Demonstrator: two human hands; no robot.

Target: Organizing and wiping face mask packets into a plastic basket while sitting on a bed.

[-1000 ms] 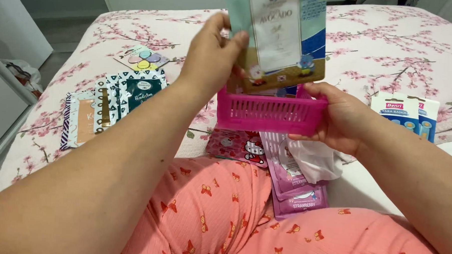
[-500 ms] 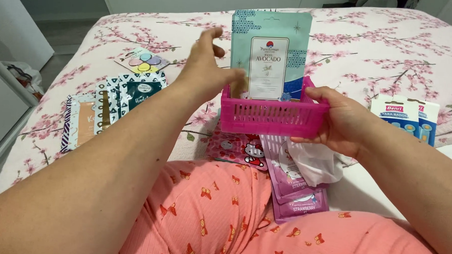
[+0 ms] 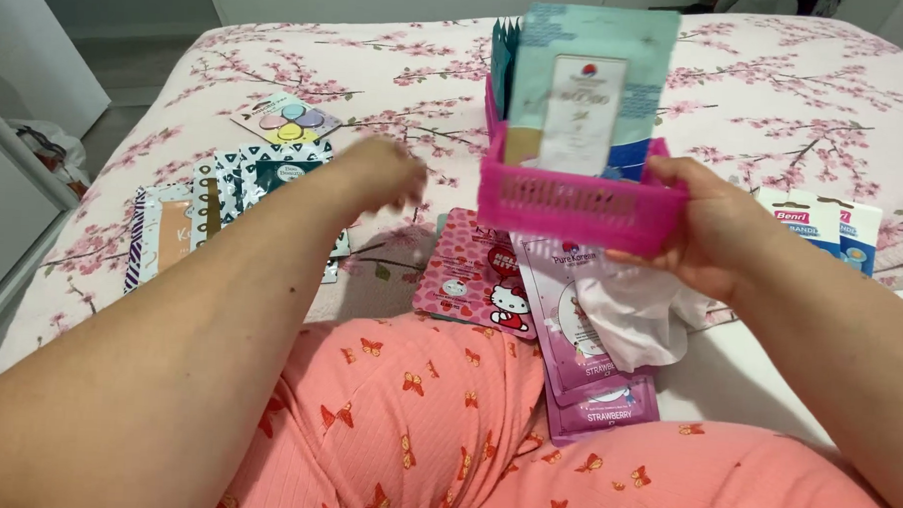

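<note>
Seen from the head camera, looking down over a lap in coral trousers with a butterfly print (image 3: pixel 485 435), at the edge of a bed (image 3: pixel 378 71) spread with a pink cherry-blossom sheet. The right hand (image 3: pixel 708 228) holds a small pink slatted basket (image 3: pixel 573 203) up off the bed, fingers wrapped round its right end, thumb on the near wall. The basket sits level, above the lap and the packets below it. Standing upright inside it, leaning slightly, is a tall pale-teal sachet with a white label (image 3: pixel 587 88); more teal and blue packets stand behind and beside it in the same basket. The left hand (image 3: pixel 379 171) is motion-blurred, hovering over the bed to the left of the basket, apart from it and holding nothing visible; its fingers look loosely curled, but the blur hides how far they are spread. Under the basket, lying flat on the bed near the lap: a pink cartoon-cat sachet (image 3: pixel 481 275), two purple sachets overlapping (image 3: pixel 592 374), and a crumpled white wrapper (image 3: pixel 634 316) lying partly over the purple ones. Further left lies a fanned row of patterned sachets (image 3: pixel 203 215), striped and dotted, overlapping one another. Beyond them is a card with pastel round shapes (image 3: pixel 288 120), alone. At the far right, beyond the right forearm, lie two blue-and-white boxes (image 3: pixel 823 222) side by side.
</note>
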